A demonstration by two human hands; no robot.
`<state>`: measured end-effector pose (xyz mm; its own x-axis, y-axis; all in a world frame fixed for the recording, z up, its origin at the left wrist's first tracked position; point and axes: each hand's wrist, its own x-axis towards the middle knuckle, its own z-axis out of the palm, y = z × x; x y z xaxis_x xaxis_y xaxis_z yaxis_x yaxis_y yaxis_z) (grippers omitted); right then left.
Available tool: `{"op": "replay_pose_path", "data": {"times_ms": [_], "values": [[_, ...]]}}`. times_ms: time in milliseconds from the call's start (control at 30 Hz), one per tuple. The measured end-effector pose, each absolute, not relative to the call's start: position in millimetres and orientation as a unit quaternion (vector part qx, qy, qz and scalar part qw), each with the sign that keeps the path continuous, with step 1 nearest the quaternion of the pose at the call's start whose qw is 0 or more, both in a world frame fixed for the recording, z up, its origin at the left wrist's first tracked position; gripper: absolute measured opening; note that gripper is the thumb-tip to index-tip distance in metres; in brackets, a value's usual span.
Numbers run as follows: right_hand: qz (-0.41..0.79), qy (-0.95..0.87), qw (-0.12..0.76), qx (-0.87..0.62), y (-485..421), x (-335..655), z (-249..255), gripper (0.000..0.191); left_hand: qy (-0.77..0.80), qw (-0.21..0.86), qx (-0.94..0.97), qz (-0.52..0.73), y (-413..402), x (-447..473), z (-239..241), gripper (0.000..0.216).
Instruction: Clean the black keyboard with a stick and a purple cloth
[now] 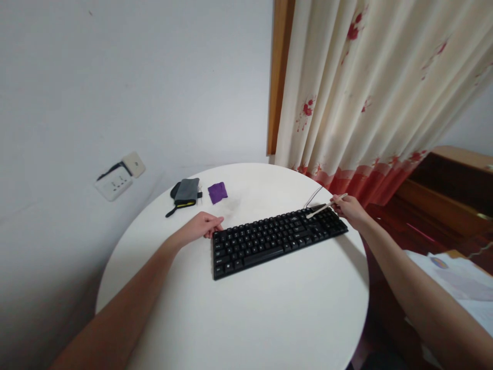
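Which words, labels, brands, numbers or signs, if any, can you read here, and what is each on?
None reads clearly.
Keyboard: pale key markings, too small to read.
Papers: print and a coloured mark, too blurred.
Beige wall plate: dark mark, too small.

My camera sits on my head and faces forward and down, looking out along my forearms (134, 295), which enter from the lower left and lower right. It stands back enough to put my left hand (200, 225), right hand (349, 208) and the keyboard (269, 241) around mid-frame. The bottom edge crops the near side of the table (269, 318); wall (134, 77) fills the upper left, curtain (365, 92) the upper right.
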<state>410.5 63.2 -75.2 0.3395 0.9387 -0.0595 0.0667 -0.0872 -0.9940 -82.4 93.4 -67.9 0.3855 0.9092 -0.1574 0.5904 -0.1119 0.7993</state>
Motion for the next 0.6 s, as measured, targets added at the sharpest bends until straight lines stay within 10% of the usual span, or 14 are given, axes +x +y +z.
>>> {"op": "replay_pose_path", "data": {"times_ms": [600], "values": [[0.412,-0.347,0.594,-0.598,75.9,467.3,-95.8,0.03,0.523,0.417,0.719,0.189,94.1,-82.4,-67.8,0.058]]}}
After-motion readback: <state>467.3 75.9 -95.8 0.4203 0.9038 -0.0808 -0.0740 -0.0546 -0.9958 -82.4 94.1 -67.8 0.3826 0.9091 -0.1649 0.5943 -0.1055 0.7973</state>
